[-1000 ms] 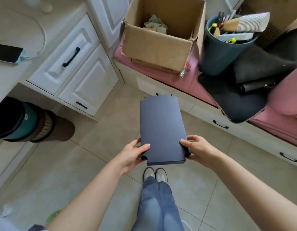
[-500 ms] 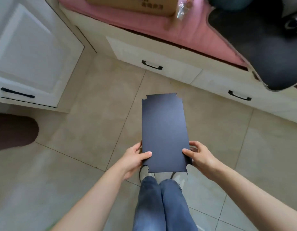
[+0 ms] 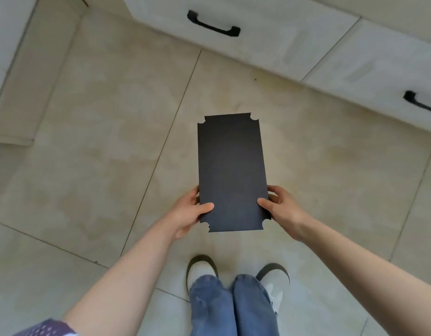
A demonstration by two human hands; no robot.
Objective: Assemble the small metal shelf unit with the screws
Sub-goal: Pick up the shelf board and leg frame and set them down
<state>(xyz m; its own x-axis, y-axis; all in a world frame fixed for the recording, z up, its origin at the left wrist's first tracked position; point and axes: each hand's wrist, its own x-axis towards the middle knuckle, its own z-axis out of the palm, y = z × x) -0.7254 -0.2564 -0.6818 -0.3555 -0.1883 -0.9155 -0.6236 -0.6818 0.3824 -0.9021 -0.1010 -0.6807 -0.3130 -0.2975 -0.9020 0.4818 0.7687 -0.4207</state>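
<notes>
Gripping dark shelf panel [image 3: 231, 170]: left hand [image 3: 187, 214], right hand [image 3: 282, 209], thumbs on top.

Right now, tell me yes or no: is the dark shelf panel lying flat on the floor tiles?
No: the dark shelf panel is held above the floor tiles, gripped at its near end by the left hand and the right hand.

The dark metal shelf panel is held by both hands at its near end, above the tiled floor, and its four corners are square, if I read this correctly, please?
Not quite: the head view shows the dark metal shelf panel has notched corners, not square ones. The rest stands: the left hand and right hand grip its near end above the tiled floor.
</notes>
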